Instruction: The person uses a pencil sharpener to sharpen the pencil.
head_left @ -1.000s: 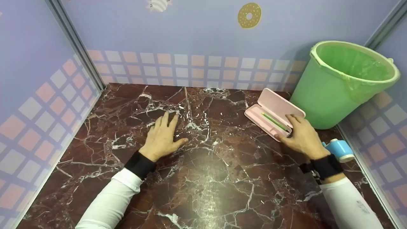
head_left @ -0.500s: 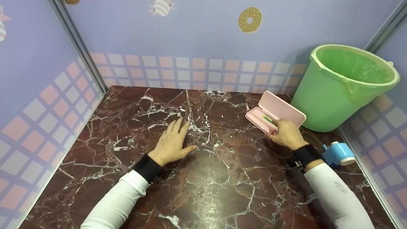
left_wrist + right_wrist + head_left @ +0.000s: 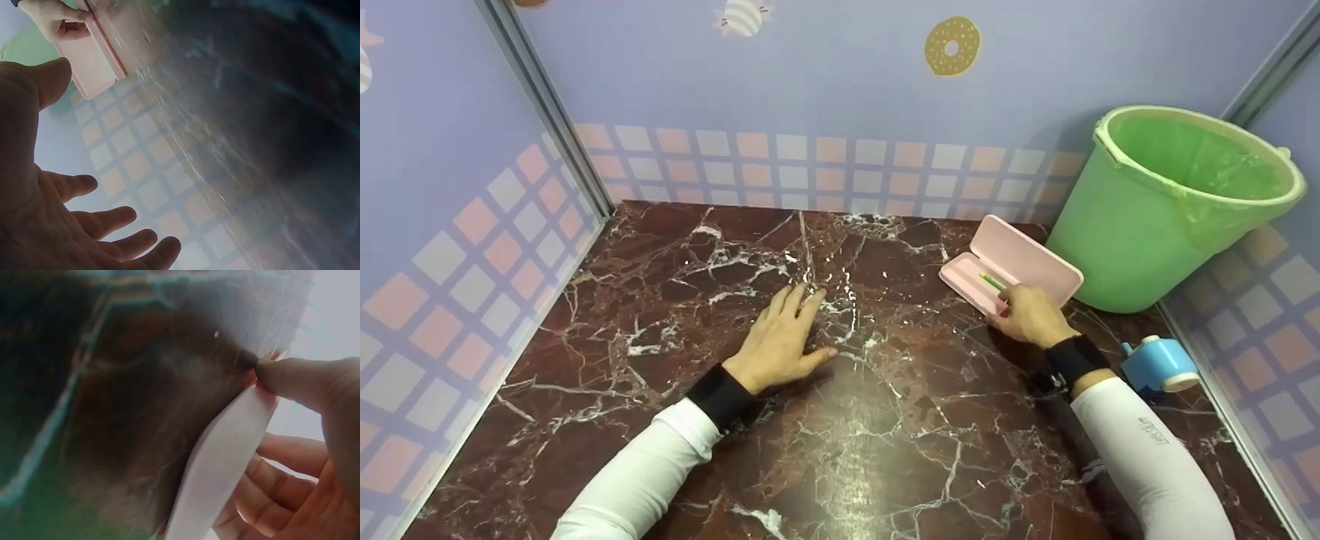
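Observation:
A pink pencil case (image 3: pixel 967 289) lies open on the marble-patterned table, its lid (image 3: pixel 1024 259) tilted back toward the bin. My right hand (image 3: pixel 1031 315) grips the case's near side at its right part; in the right wrist view the thumb (image 3: pixel 292 379) touches the edge and the curled fingers (image 3: pixel 281 484) sit behind the wall. A slim green pencil (image 3: pixel 991 280) shows inside, its right part hidden by the hand. Over the table at centre-left, my left hand (image 3: pixel 780 341) has its fingers spread and holds nothing; contact with the table is unclear.
A tall green bin (image 3: pixel 1132 225) with a green liner stands in the back right corner. A small blue and white object with a knob (image 3: pixel 1161 364) lies by the right wall. Tiled-pattern panels (image 3: pixel 840 172) enclose the back and sides.
My right hand has shifted left from the right end of the open case, now covering the pencil's right part. My left hand has drifted to the right, fingers still spread.

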Demonstrator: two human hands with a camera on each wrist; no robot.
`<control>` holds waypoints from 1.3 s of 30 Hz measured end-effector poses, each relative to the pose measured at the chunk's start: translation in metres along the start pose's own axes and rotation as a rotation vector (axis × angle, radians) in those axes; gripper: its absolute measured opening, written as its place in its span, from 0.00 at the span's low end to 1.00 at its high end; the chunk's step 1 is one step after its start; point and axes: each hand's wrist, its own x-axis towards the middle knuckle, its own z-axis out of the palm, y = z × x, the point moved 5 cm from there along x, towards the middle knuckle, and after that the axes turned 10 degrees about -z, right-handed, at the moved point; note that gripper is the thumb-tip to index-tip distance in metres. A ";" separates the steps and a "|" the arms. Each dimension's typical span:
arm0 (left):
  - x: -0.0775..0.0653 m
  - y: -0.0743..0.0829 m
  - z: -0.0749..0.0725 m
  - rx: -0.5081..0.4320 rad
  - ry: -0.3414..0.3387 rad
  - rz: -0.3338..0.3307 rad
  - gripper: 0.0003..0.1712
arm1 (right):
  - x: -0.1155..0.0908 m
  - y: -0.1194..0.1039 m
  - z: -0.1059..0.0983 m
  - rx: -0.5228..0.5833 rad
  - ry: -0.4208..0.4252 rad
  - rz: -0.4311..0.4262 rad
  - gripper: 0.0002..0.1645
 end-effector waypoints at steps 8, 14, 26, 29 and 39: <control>0.000 0.004 0.002 0.008 -0.014 0.008 0.60 | -0.003 -0.013 -0.002 -0.046 -0.017 -0.006 0.17; 0.001 0.007 0.003 0.026 -0.020 0.013 0.58 | -0.005 -0.032 -0.004 -0.067 -0.019 -0.060 0.15; 0.024 0.032 0.001 0.054 -0.072 0.007 0.53 | 0.002 -0.087 -0.009 -0.080 0.047 -0.286 0.14; 0.031 0.042 0.000 0.049 -0.077 0.020 0.52 | 0.001 -0.102 -0.006 -0.080 0.068 -0.358 0.15; 0.044 0.069 -0.007 -0.037 0.008 0.142 0.37 | -0.003 -0.154 0.002 -0.073 0.054 -0.524 0.19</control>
